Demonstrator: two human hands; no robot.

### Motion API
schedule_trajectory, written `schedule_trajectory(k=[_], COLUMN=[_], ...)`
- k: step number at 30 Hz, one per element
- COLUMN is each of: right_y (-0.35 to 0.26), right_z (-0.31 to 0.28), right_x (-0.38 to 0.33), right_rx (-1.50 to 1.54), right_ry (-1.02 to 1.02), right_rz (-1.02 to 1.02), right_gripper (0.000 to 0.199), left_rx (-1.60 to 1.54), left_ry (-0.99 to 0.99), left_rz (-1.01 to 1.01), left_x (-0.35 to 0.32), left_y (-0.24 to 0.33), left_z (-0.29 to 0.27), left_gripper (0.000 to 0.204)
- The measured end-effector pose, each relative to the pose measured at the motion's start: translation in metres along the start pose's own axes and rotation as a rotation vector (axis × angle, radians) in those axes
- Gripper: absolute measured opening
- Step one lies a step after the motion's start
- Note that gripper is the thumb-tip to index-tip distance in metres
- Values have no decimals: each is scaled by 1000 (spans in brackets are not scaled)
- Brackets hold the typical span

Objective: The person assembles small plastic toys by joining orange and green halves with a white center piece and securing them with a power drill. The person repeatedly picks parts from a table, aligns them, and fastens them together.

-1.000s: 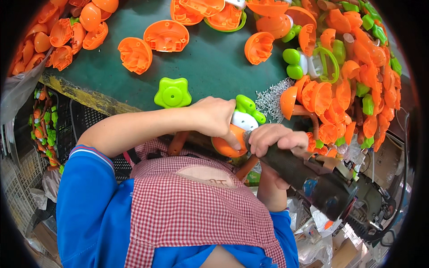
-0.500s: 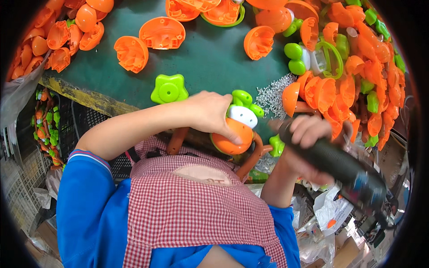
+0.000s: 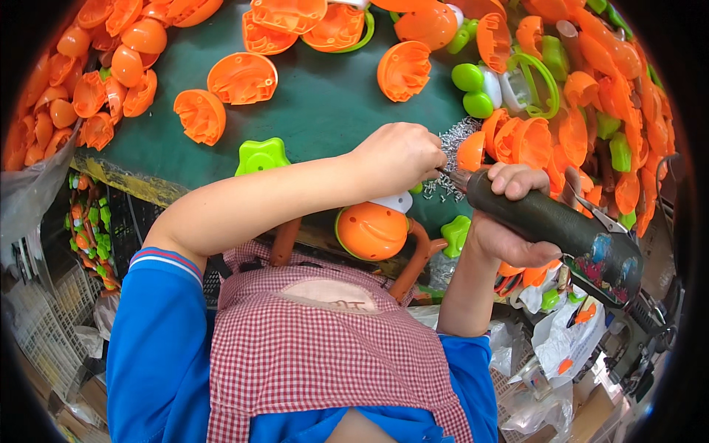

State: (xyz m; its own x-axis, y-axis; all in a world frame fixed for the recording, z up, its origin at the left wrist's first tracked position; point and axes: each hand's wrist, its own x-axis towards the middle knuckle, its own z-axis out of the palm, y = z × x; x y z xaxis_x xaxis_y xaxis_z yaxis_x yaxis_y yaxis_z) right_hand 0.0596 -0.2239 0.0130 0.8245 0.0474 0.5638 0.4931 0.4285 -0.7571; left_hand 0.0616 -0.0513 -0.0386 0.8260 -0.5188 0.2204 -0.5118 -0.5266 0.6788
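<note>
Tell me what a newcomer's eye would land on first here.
The right hand grips a dark power screwdriver at centre right, its tip meeting the left hand over a small pile of screws. Heaps of orange plastic shells crowd the green table, with a round orange toy near the apron.

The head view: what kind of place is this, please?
Probably a toy assembly bench in a factory: heaps of orange plastic shells on a green table, a pile of small screws, and a powered screwdriver in the right hand.
</note>
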Motion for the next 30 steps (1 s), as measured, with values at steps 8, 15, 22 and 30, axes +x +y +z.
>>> schedule_trajectory(k=[8, 15, 22, 30], right_y=[-11, -22, -33, -63], right_z=[-1, 1, 10, 27], right_x=[-1, -2, -15, -44], right_rx=[10, 91, 131, 17], right_ry=[58, 75, 149, -2], right_rz=[-73, -78, -53, 149], right_gripper=[104, 103, 103, 103], left_rx=[174, 119, 59, -102], left_ry=[96, 108, 307, 282], left_rz=[286, 373, 295, 220], left_x=[5, 2, -19, -76], left_y=[-8, 3, 20, 43], left_z=[5, -4, -4, -14], left_gripper=[13, 15, 17, 23])
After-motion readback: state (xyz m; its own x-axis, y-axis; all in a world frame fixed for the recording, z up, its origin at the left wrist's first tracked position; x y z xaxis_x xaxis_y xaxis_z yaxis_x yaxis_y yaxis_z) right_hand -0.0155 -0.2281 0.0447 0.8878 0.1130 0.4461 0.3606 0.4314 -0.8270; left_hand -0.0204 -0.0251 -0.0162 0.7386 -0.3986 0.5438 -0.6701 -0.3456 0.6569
